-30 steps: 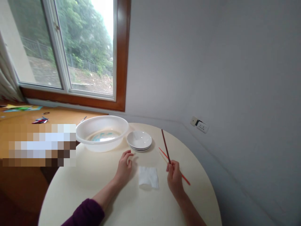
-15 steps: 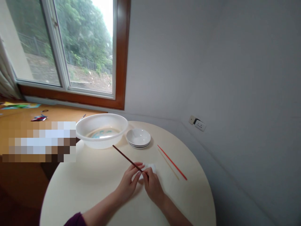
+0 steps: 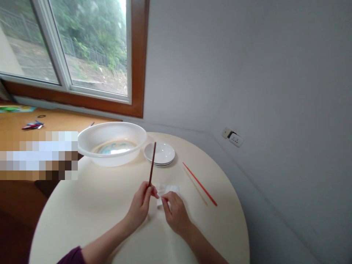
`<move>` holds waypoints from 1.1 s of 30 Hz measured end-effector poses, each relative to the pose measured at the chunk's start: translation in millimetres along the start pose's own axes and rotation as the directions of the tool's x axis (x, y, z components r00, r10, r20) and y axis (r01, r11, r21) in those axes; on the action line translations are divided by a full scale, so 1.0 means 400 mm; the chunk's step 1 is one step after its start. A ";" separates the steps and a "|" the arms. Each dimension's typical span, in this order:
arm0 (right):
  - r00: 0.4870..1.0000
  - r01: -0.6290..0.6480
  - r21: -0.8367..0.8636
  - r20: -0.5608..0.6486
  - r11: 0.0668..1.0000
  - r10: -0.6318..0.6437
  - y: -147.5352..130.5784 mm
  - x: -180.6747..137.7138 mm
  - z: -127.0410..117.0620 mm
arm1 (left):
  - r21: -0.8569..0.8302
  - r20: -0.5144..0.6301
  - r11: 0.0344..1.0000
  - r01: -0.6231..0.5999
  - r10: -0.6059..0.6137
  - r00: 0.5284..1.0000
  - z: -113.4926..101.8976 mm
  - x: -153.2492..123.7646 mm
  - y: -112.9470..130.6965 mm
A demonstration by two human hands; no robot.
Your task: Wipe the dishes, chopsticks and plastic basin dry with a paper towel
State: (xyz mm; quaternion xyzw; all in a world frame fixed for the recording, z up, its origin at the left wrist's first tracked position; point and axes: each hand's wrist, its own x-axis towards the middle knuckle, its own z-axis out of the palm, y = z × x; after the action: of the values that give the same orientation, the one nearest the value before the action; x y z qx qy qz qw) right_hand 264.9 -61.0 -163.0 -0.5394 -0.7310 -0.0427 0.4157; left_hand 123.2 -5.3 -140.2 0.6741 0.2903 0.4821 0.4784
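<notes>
Stick [image 3: 152, 165] in left hand [image 3: 140, 203], well inside table edge [image 3: 233, 194].

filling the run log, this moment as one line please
left hand: holds brown stick | right hand: at napkin | on table: red stick, pale stick, bowls, basin

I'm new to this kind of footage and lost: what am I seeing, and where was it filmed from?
No machine here: these are one person's bare hands, seen from a camera worn on their head. The left hand holds a dark brown stick. The right hand is at a white tissue; whether it grasps anything is unclear. On the round table also sit a wide translucent basin, a stack of white bowls and, to the right, a red stick and a pale stick.
</notes>
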 end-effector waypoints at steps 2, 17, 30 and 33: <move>0.998 -0.037 -0.038 0.039 0.999 0.039 0.006 0.003 -0.014 | -0.014 -0.003 0.996 0.084 -0.085 0.996 -0.005 0.004 -0.007; 0.716 -0.616 0.686 0.282 0.387 0.639 0.057 0.097 0.089 | -0.068 0.171 0.913 0.403 -0.388 0.906 -0.007 0.012 -0.050; 0.515 -0.612 0.659 0.752 -0.437 0.412 0.076 0.121 0.065 | -0.288 0.324 0.658 0.696 -0.617 0.717 -0.006 0.025 -0.024; 0.534 -0.561 0.684 0.729 -0.466 0.429 0.079 0.120 0.066 | -0.309 0.328 0.634 0.709 -0.629 0.705 -0.010 0.028 -0.022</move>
State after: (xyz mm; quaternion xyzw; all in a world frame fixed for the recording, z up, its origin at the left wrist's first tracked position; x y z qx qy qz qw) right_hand 272.7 1.7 -160.9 -0.3363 -0.1665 0.7209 0.5826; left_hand 124.2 8.8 -144.0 0.4427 0.3646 0.2523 0.7793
